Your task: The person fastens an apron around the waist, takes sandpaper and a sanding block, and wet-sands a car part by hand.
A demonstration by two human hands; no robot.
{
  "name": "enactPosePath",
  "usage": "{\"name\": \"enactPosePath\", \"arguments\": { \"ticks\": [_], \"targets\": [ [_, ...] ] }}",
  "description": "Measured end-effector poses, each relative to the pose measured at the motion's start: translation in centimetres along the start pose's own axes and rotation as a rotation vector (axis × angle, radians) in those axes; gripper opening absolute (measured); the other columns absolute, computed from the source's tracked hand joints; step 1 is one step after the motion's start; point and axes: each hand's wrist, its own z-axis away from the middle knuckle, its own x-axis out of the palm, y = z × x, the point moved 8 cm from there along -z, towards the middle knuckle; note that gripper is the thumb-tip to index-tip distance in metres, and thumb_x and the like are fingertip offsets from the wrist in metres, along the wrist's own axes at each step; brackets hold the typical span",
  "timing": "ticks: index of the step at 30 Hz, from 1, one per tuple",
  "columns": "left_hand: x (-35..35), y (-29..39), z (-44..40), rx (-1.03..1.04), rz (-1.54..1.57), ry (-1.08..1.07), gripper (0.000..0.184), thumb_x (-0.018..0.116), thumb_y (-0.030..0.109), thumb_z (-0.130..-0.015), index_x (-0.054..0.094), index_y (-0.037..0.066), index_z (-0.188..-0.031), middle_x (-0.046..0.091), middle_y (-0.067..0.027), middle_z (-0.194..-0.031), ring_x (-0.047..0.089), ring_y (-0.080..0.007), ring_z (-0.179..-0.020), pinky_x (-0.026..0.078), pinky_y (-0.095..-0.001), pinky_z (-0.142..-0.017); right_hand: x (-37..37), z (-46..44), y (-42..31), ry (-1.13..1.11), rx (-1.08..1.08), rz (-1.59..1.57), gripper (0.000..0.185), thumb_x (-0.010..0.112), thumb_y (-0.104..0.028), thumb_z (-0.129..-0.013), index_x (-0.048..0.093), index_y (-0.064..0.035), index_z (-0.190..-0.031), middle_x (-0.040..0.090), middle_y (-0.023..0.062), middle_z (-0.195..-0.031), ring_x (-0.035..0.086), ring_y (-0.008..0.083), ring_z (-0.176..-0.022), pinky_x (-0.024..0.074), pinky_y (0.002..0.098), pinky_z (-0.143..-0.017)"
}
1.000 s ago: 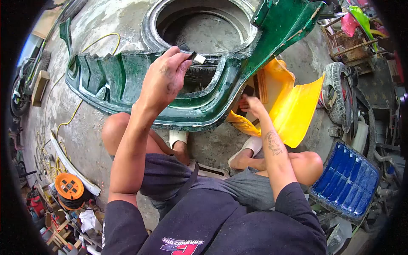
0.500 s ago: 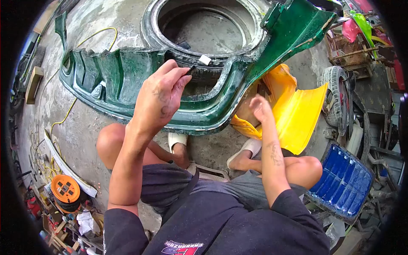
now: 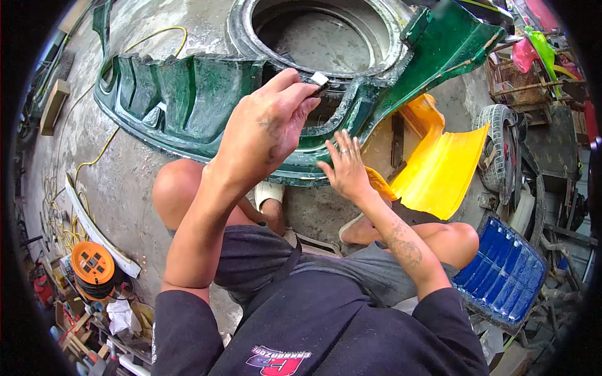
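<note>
My left hand (image 3: 266,119) is raised over the green car bumper (image 3: 210,81), thumb and fingers pinched on a small black piece (image 3: 322,89). That piece appears right in front of a small white block (image 3: 319,78) on the tyre; I cannot tell if they touch. With fingers spread, my right hand (image 3: 346,164) lies at the near edge of the bumper's curved right part and seems to rest on it. The bumper leans across a large tyre (image 3: 241,28), its middle partly hidden by my left hand.
A yellow panel (image 3: 439,169) lies to the right, near a wheel (image 3: 495,147) and a blue ribbed panel (image 3: 505,266). An orange cable reel (image 3: 93,262) stands at lower left among tools. Yellow cable (image 3: 106,141) runs over the concrete floor.
My left hand has moved right with the black piece, towards the white block. My right hand has moved left to the bumper's edge and its fingers have spread. The view has shifted slightly.
</note>
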Motion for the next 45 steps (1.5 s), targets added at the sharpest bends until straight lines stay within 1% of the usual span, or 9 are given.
{"name": "enactPosePath", "arguments": {
  "ticks": [6,10,19,22,23,28,31,41,45],
  "targets": [
    [-0.5,0.1,0.2,-0.013,0.012,0.01,0.017,0.064,0.005,-0.087,0.065,-0.002,-0.102,0.055,-0.0142,-0.084,0.058,-0.0327,-0.07,0.047,-0.0371,-0.063,0.6,1.8,-1.0,-0.255,-0.19,0.019,0.072,0.049,-0.047,-0.095,0.035,0.0038,-0.144,0.031,0.0219,-0.152,0.023,0.038,-0.144,0.0169,0.0511,-0.118],
    [-0.4,0.0,0.2,-0.012,0.004,-0.016,0.016,0.063,0.006,-0.087,0.064,0.0,-0.102,0.058,-0.0151,-0.087,0.06,-0.0357,-0.075,0.048,-0.0393,-0.066,1.5,2.3,-2.4,-0.212,0.007,0.104,0.083,0.043,-0.054,-0.096,0.025,0.0093,-0.146,0.016,0.0269,-0.156,0.007,0.0415,-0.147,0.0081,0.05,-0.119],
    [-0.1,0.2,0.2,0.01,-0.005,-0.017,0.015,0.064,0.006,-0.086,0.064,-0.001,-0.1,0.058,-0.0149,-0.086,0.06,-0.0363,-0.076,0.049,-0.0399,-0.067,6.1,0.4,-10.7,-0.331,-0.213,-0.048,0.08,0.057,-0.047,-0.089,0.035,0.0087,-0.142,0.029,0.024,-0.152,0.024,0.0385,-0.143,0.0164,0.0503,-0.119],
    [-0.5,-0.4,0.5,-0.023,-0.031,-0.008,0.015,0.064,0.006,-0.087,0.065,-0.001,-0.1,0.058,-0.0148,-0.086,0.06,-0.0358,-0.075,0.048,-0.0398,-0.066,4.9,1.6,-9.3,-0.484,-0.506,-0.175,0.063,0.053,-0.044,-0.094,0.045,0.0015,-0.137,0.038,0.0172,-0.149,0.03,0.0323,-0.142,0.0219,0.0505,-0.117],
    [-0.8,-0.4,0.6,-0.02,-0.03,0.004,0.015,0.064,0.006,-0.087,0.065,-0.001,-0.1,0.057,-0.0149,-0.086,0.06,-0.0356,-0.075,0.048,-0.0397,-0.066,4.3,2.2,-7.9,-0.624,-0.499,-0.326,0.061,0.052,-0.043,-0.095,0.045,0.0001,-0.138,0.04,0.0149,-0.148,0.03,0.0319,-0.142,0.0216,0.0507,-0.117],
    [-2.2,-0.7,1.2,-0.044,-0.001,0.018,0.016,0.064,0.006,-0.087,0.065,-0.001,-0.101,0.057,-0.015,-0.086,0.06,-0.0355,-0.073,0.047,-0.0396,-0.064,1.2,1.8,-3.7,-0.35,-0.33,-0.054,0.059,0.051,-0.042,-0.096,0.045,-0.001,-0.138,0.039,0.0134,-0.15,0.031,0.0319,-0.142,0.0213,0.0498,-0.117],
    [-2.3,-1.1,1.8,-0.043,-0.019,0.029,0.016,0.065,0.006,-0.087,0.065,-0.002,-0.1,0.057,-0.015,-0.086,0.06,-0.0354,-0.072,0.047,-0.0391,-0.063,3.8,3.5,-7.6,-0.491,-0.514,-0.046,0.061,0.052,-0.041,-0.095,0.043,-0.0007,-0.14,0.038,0.0137,-0.151,0.029,0.0318,-0.142,0.0199,0.0488,-0.118],
    [-1.4,-1.0,1.2,0.002,-0.033,0.022,0.015,0.065,0.003,-0.086,0.065,-0.004,-0.099,0.055,-0.0143,-0.081,0.058,-0.0319,-0.068,0.046,-0.0358,-0.061,10.1,1.2,-14.9,-0.43,-0.411,-0.208,0.061,0.061,-0.025,-0.088,0.041,0.0035,-0.138,0.038,0.0187,-0.149,0.031,0.0328,-0.141,0.0225,0.0467,-0.117],
    [-1.0,-0.9,1.4,-0.01,0.014,0.018,0.016,0.065,0.003,-0.085,0.066,-0.003,-0.1,0.055,-0.0132,-0.08,0.059,-0.0297,-0.067,0.047,-0.0354,-0.061,5.6,1.6,-11.8,-0.404,-0.369,-0.749,0.037,0.062,-0.018,-0.087,0.059,-0.0008,-0.119,0.06,0.016,-0.126,0.05,0.0334,-0.126,0.0383,0.0437,-0.107]
  ]
}}
